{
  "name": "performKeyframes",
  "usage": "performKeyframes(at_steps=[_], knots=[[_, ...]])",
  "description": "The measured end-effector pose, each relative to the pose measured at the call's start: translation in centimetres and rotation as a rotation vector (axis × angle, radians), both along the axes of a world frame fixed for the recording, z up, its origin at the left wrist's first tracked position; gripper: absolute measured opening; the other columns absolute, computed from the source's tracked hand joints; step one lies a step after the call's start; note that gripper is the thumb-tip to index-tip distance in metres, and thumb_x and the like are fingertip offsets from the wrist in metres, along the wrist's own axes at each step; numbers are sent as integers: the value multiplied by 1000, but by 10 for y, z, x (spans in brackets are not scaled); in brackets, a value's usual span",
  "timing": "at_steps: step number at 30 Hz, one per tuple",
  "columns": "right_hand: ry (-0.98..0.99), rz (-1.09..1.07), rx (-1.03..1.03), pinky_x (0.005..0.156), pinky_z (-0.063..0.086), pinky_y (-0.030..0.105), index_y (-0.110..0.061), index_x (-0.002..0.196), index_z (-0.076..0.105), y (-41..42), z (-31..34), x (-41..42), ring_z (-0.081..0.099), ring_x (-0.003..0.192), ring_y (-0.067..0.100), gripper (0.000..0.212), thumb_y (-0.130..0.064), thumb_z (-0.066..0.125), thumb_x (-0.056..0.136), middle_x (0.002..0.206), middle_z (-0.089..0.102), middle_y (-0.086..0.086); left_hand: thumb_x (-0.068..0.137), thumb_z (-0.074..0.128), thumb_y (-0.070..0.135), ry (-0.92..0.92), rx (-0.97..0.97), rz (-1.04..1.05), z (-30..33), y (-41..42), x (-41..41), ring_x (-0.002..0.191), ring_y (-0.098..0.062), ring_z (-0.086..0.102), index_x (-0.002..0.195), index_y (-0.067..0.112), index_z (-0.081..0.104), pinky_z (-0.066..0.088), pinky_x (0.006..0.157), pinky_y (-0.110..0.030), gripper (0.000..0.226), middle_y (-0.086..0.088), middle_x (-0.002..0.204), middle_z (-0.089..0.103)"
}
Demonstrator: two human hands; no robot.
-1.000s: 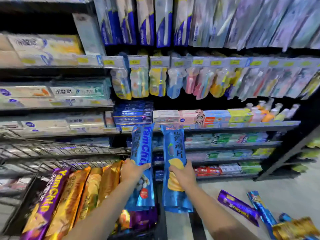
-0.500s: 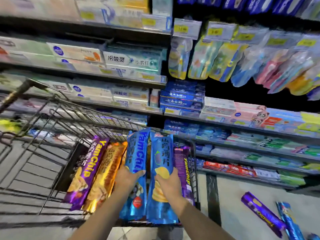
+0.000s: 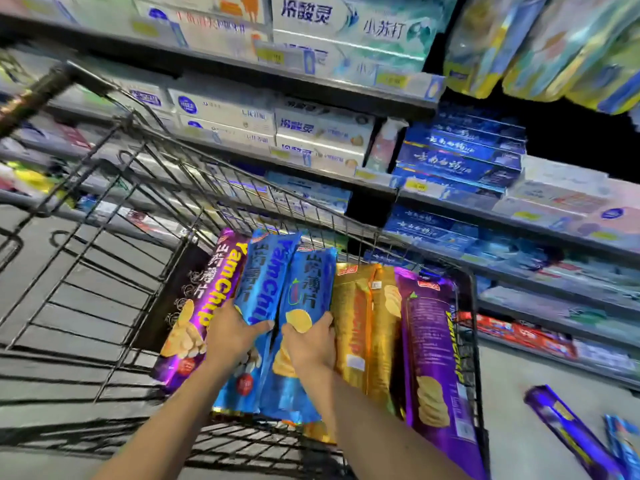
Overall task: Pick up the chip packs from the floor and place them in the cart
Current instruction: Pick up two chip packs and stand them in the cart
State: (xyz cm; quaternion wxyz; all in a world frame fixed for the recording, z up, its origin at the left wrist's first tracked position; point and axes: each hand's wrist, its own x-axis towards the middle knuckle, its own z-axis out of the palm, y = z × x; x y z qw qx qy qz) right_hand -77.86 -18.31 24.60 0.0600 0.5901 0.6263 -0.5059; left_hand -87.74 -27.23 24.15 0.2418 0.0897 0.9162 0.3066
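My left hand grips a long blue chip pack, and my right hand grips a second blue chip pack beside it. Both packs lie low inside the wire cart, between a purple pack on the left and gold packs and another purple pack on the right. On the floor at the lower right lie a purple pack and a blue pack.
Shelves of toothpaste boxes and dark blue boxes stand right behind the cart. The cart's handle is at the upper left. Grey floor shows to the right of the cart.
My view has swung left and down over the cart. Both hands have lowered the two blue packs into the cart among the other packs.
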Motion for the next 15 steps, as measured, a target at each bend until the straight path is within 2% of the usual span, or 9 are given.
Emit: performKeyframes(at_steps=[3,6,8,10,12,15], knots=[[-1,7,-25,95,43,38,-12,152,8,-9,-14,-9,43,130,34,91,-41,62,86,152,26,12,60,87,39,5,-39,-20,-24,-11,-11,69,-27,47,91,8,44,26,52,-34,62,-7,72,46],[2,23,1,100,40,38,-13,153,6,-13,-21,-8,38,134,33,91,-40,62,87,153,23,12,59,88,39,36,-28,-71,-32,-16,-15,64,-26,45,89,9,46,25,53,-34,59,-4,63,43],[22,53,28,105,36,38,-13,153,6,-12,-20,-4,30,139,31,89,-39,61,88,154,18,11,59,87,41,46,-29,-93,-31,-18,-17,67,-27,48,93,7,51,29,56,-35,61,-3,63,46],[30,113,81,103,38,37,-12,153,11,-9,-10,1,28,139,28,83,-39,57,90,153,17,8,62,85,42,51,-89,-105,-22,-17,-17,86,-34,58,106,4,54,38,67,-39,66,-13,81,61],[71,160,125,102,44,39,-14,150,19,-3,6,6,34,135,27,73,-37,55,91,151,21,7,69,82,37,49,-113,-92,-4,-11,-16,104,-37,58,116,2,53,42,80,-40,65,-19,104,64],[147,190,160,98,48,43,-17,145,32,16,39,15,45,126,26,59,-34,54,92,145,34,7,74,77,28,46,7,-137,34,4,-14,99,-35,63,112,5,56,49,80,-40,48,-17,103,67]])
